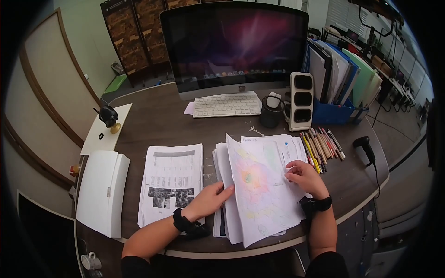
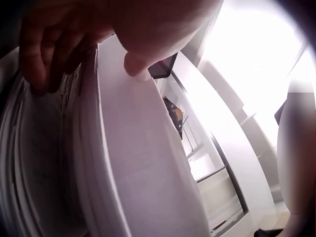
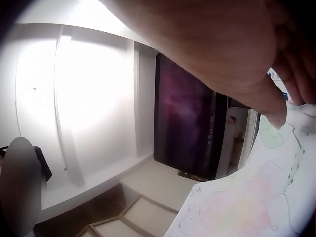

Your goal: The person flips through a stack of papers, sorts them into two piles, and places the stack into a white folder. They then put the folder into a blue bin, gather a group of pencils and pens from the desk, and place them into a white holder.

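With the drawing (image 1: pixel 262 197) as the clock's centre in the head view, the left hand (image 1: pixel 206 200) lies toward eight o'clock, its forearm rising from seven. It is clamped on the paper stack (image 1: pixel 224 169): its thumb presses the near face of the sheets while the bent fingers grip deeper among their edges, as the left wrist view shows. The right hand (image 1: pixel 307 179) is at three, wrist bent inward, forearm coming up from four. Its fingers curl close to the thumb by the drawing's right edge; I cannot tell whether they pinch paper. Both wrists wear black straps.

The drawing, a pale coloured flower, tilts across the stack. All this sits on a dark brown desk (image 1: pixel 160 123). At nine o'clock lies a printed pile (image 1: pixel 157 169), and beyond it a white machine (image 1: pixel 102 192). Colouring pencils (image 1: pixel 323 148) fan out at two, with a black scanner (image 1: pixel 365 147) farther out. The keyboard (image 1: pixel 227 106) and monitor (image 1: pixel 236 46) stand at eleven, a blue file box (image 1: pixel 331 112) between one and two.

Farther off, a brown patterned screen (image 1: pixel 139 37) rises toward eleven, and window blinds (image 1: pixel 345 16) hang at one.
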A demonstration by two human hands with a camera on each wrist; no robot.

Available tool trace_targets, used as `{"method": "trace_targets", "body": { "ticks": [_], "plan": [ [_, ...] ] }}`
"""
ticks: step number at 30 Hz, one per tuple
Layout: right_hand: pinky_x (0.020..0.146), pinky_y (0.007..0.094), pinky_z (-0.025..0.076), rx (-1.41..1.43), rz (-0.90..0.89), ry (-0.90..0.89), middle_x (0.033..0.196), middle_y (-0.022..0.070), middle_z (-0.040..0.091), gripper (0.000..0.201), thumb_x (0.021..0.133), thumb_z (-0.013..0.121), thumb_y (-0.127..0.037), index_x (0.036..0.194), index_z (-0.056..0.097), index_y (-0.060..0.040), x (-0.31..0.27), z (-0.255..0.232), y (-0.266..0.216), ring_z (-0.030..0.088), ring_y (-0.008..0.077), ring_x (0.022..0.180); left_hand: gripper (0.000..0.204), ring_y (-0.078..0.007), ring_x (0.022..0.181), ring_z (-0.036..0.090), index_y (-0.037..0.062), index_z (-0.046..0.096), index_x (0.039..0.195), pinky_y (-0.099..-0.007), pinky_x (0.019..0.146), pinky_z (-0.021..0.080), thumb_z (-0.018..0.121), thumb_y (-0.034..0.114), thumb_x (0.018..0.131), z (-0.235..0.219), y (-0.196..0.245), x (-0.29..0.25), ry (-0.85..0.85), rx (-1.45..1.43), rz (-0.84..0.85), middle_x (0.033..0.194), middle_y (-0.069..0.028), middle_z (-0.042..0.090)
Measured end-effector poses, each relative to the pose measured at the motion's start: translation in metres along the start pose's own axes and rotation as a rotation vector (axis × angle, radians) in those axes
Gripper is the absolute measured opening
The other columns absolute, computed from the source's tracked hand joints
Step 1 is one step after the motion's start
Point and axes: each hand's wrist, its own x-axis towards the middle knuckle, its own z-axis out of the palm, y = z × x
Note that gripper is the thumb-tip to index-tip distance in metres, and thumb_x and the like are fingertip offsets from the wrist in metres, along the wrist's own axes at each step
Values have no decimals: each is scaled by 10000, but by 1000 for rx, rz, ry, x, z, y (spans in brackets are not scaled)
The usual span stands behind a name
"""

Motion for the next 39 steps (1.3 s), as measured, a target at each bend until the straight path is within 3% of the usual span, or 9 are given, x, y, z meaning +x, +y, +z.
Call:
{"method": "trace_targets", "body": {
  "ticks": [1,3,6,8,14,21,24,29,39],
  "plan": [
    [690,259,497,62,-2,-30,853,39,655,307,841,712,-105,1114,619,-1,1,1,1,606,117,764,564,-117,729,578,-36,600,1016,-267,574,473,465,511,996,1,-2,1,34,-128,-18,793,-74,591],
    [698,264,504,125,0,-58,875,52,667,316,843,709,-110,1124,616,1,-1,4,0,622,127,773,576,-116,702,574,-35,589,1049,-263,585,484,461,524,993,2,1,1,50,-292,-49,792,-71,590],
    [718,277,519,-91,-58,90,913,84,684,353,847,703,-114,1161,601,10,-5,7,-7,646,152,784,582,-103,639,565,-42,526,1166,-256,572,505,509,510,981,-2,7,1,53,-597,-152,788,-64,609],
    [733,288,526,-198,-41,141,938,104,688,393,841,707,-117,1194,588,10,-6,10,-9,651,170,791,505,-105,599,575,-51,473,1207,-260,511,489,594,377,968,0,4,0,81,-278,-88,783,-64,634],
    [680,253,498,-47,-99,29,868,36,633,394,855,680,-57,1232,571,-19,-5,18,-13,589,106,757,402,-161,486,600,-70,444,1173,-278,446,467,656,139,903,0,2,0,94,-4,-42,749,-97,633],
    [643,188,411,96,-120,39,812,-53,534,319,906,612,-19,1221,571,-43,1,19,-8,496,28,724,281,-112,493,588,-30,485,1049,-248,420,466,670,118,898,-3,-6,4,217,100,31,704,-50,592],
    [644,193,421,104,-93,47,805,-48,533,291,915,611,-39,1205,583,-41,2,20,-5,502,33,726,262,-108,492,590,-19,489,986,-248,419,472,681,134,895,-4,-5,3,217,156,12,680,-48,587],
    [660,281,492,-225,-185,231,838,51,614,311,849,716,-162,1088,634,18,3,25,3,566,124,715,289,-116,472,587,-20,484,983,-252,418,463,693,157,891,-4,3,1,215,156,-6,661,-48,589],
    [599,291,468,-291,-85,211,707,80,636,247,810,752,-179,895,648,29,-3,28,-17,563,146,615,332,-133,460,589,-31,474,1019,-267,425,448,699,174,887,-4,3,3,195,185,0,653,-62,591]
  ]
}}
